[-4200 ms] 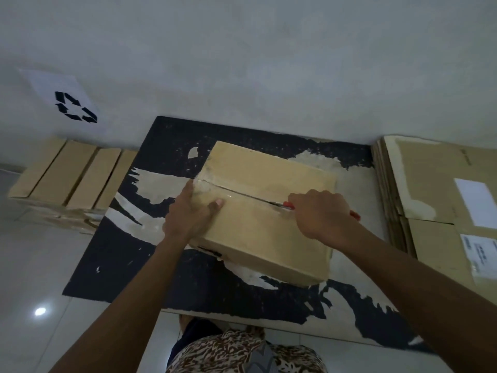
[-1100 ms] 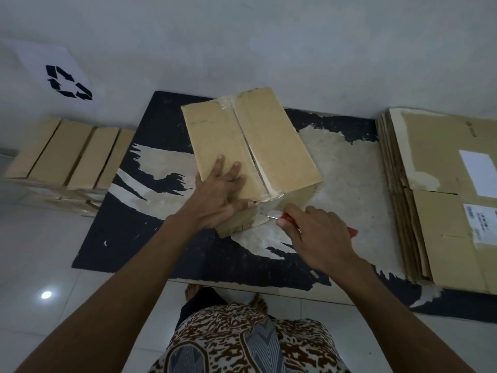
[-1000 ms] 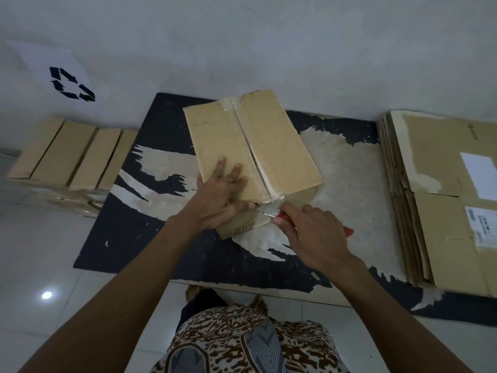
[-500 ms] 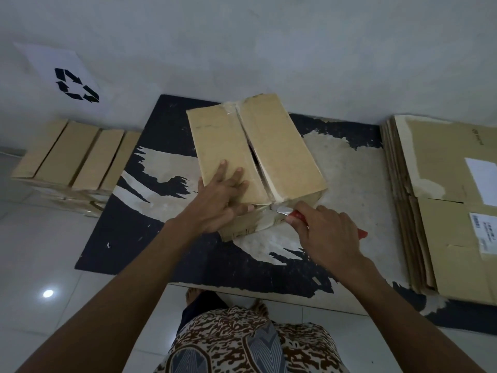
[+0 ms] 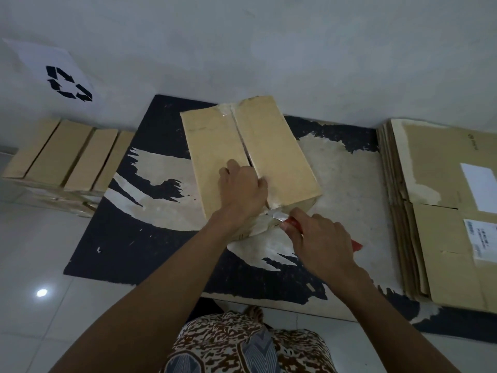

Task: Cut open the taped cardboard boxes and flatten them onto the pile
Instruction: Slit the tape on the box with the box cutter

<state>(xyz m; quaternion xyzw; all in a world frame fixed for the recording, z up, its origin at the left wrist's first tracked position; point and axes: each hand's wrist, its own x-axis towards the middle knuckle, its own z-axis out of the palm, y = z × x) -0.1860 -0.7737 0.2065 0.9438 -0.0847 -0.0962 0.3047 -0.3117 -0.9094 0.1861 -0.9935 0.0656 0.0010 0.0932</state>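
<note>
- Cutter (image 5: 291,224): handle mostly covered by the right hand (image 5: 321,244); only the blade and red end show.
- Cardboard box (image 5: 271,157): near end wall partly hidden behind the left hand (image 5: 243,191).
- Left hand: fingertips out of sight, in the slit between the flaps.
- Pile of flattened cardboard (image 5: 435,211): cut off by the right edge.
- Shipping label (image 5: 482,239): print too small to read.
- Recycling sign (image 5: 51,72): left corner cropped.
- Foot (image 5: 254,313): mostly hidden by patterned clothing (image 5: 242,345).
</note>
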